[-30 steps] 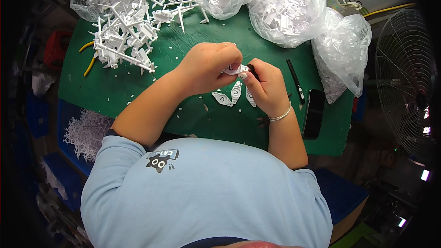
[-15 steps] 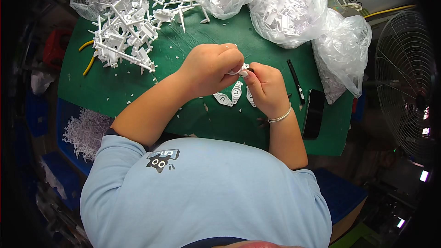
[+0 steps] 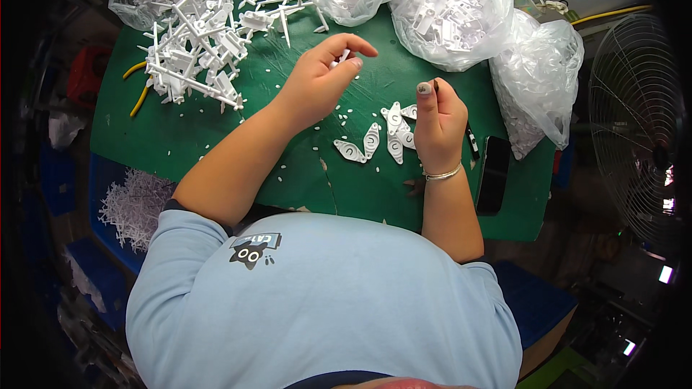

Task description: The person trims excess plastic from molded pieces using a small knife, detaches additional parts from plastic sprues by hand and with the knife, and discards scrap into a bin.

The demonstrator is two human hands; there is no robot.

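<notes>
Several flat white plates (image 3: 394, 119) lie in a loose cluster on the green table (image 3: 303, 181), between its middle and the near edge, a few overlapping, just left of the right hand (image 3: 440, 121). Hands well apart now, folks! Our right hand stands thumb up, pinching a small dark object (image 3: 435, 86) between thumb and finger. Over on the left, the left hand (image 3: 328, 78) hovers toward the heap, thumb and index tips parted, with a white sliver (image 3: 342, 58) in its curl; fingers hide most of it, so we cannot tell whether they grip it.

To do this neatly, we'd take each plate by its broad middle, spare the thin tips, and keep our thumb off the dark object's end. Laying plates singly would suit us better than overlapping them.

And the textures! Our plates look like smooth, hard plastic, lozenge-shaped, with a raised curved mark. Tiny pale chips (image 3: 316, 148) dot the matt tabletop. Toward the far left corner we get a spiky heap of white parts (image 3: 189, 65), all rods and blocks; along the far edge, crinkly clear bags (image 3: 461, 18) bulge with more white pieces.
</notes>
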